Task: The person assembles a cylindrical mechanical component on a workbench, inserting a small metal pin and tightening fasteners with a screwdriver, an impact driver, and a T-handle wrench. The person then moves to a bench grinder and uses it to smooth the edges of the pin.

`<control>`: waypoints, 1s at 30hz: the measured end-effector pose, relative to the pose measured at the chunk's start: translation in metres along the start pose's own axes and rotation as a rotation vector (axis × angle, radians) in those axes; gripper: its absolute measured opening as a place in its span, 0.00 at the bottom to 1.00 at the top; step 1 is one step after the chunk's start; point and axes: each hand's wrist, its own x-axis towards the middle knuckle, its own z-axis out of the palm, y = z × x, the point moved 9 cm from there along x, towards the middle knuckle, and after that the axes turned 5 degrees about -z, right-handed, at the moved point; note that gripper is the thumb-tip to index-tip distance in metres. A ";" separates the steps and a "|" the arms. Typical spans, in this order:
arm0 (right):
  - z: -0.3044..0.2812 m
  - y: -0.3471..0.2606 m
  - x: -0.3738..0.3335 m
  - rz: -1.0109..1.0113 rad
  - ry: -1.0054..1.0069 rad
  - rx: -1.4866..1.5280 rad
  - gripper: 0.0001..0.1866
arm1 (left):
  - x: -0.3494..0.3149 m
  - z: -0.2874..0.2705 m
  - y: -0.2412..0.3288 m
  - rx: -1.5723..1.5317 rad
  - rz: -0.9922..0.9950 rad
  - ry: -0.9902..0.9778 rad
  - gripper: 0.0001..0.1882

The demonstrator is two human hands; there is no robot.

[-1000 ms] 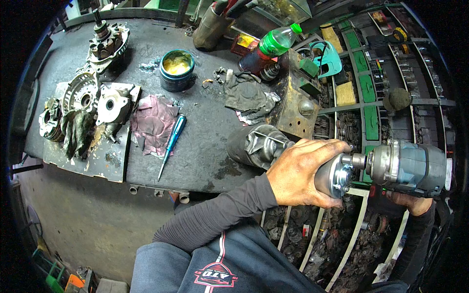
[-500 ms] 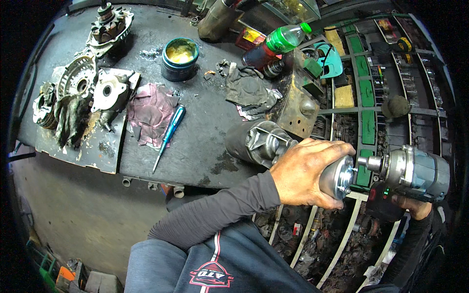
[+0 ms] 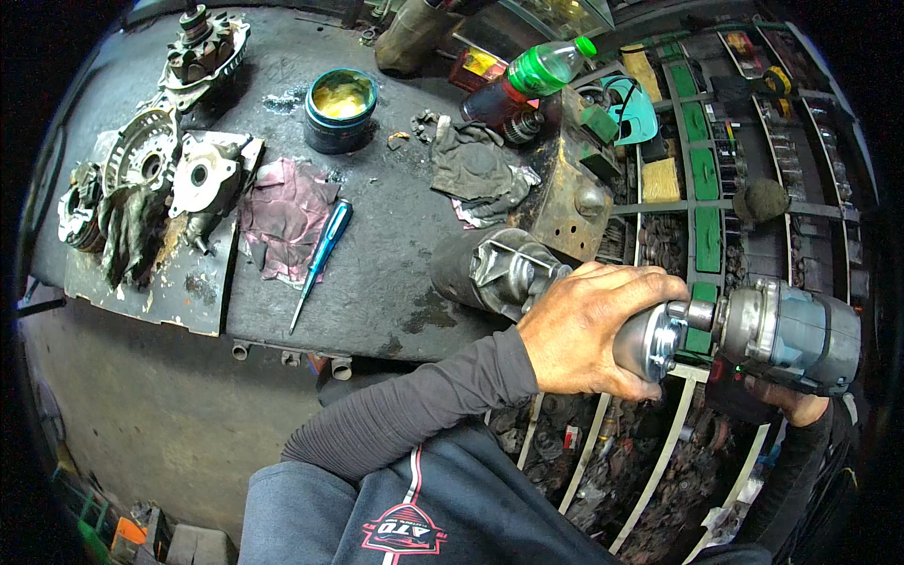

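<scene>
First, left of the round dark-blue tub of yellow grease (image 3: 337, 130) that stands on the black table (image 3: 395, 250), lies a silvery-grey metal casting with a round hole (image 3: 213, 193). On the tub's near side come a crumpled pink-stained cloth (image 3: 282, 212) and a screwdriver with a translucent blue handle (image 3: 326, 239). Right of the tub, also on its near side, the left hand (image 3: 586, 330) wraps a silver metal cylinder (image 3: 635, 345), fingers over, thumb under. Farther right of the tub, the right hand (image 3: 802, 407), partly hidden, curls round a grey-teal cordless impact wrench (image 3: 793, 334), whose socket (image 3: 700, 314) faces the cylinder's end; I cannot tell whether they touch.
</scene>
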 end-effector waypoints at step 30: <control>0.314 0.151 0.055 0.076 0.734 1.673 0.22 | 0.055 -0.001 0.053 0.376 -0.341 -0.296 0.07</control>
